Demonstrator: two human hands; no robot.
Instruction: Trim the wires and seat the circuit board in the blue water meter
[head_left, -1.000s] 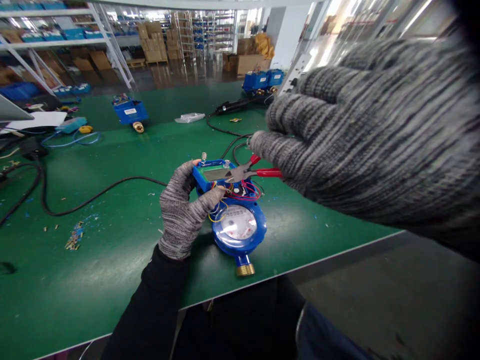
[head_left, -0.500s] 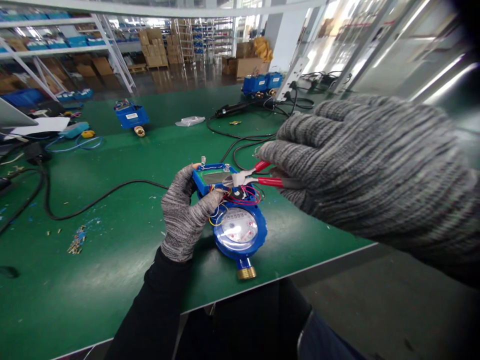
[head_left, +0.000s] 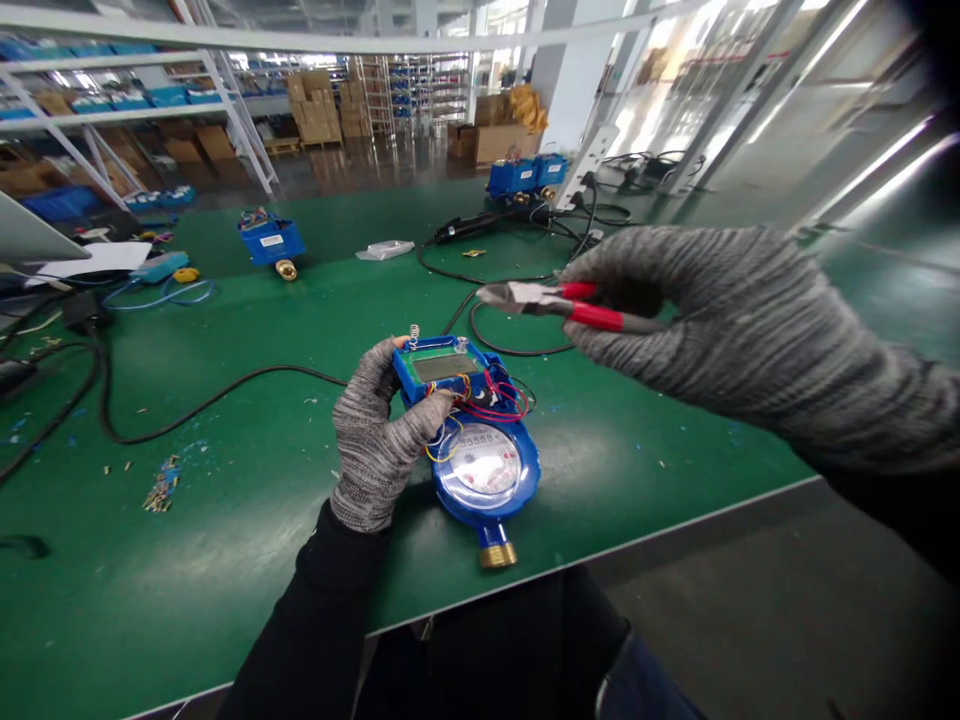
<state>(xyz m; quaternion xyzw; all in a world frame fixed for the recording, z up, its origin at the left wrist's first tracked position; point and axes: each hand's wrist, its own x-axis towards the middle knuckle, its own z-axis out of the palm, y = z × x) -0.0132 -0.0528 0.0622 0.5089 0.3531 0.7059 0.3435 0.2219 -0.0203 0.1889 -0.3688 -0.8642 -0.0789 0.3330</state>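
My left hand (head_left: 379, 430), in a grey knit glove, grips a blue display housing (head_left: 441, 366) with a green circuit board and a small screen. This housing sits at the top of a blue water meter (head_left: 484, 465) with a clear round dial and a brass threaded end. Red, yellow and white wires (head_left: 495, 402) loop out between housing and dial. Above and to the right, clear of the meter, my gloved right hand (head_left: 697, 325) is closed around red-handled cutting pliers (head_left: 570, 302). Their jaws point left and touch nothing.
Another blue meter (head_left: 271, 242) stands at the back left, and more blue meters (head_left: 514, 178) are by a white power strip (head_left: 589, 165). Black cables (head_left: 225, 385) cross the green table. Small brass-coloured bits (head_left: 161, 487) lie at left, a clear plastic bag (head_left: 385, 250) further back.
My right hand has drawn the pliers up and away to the right from the display housing. My left hand still holds the housing in about the same place.
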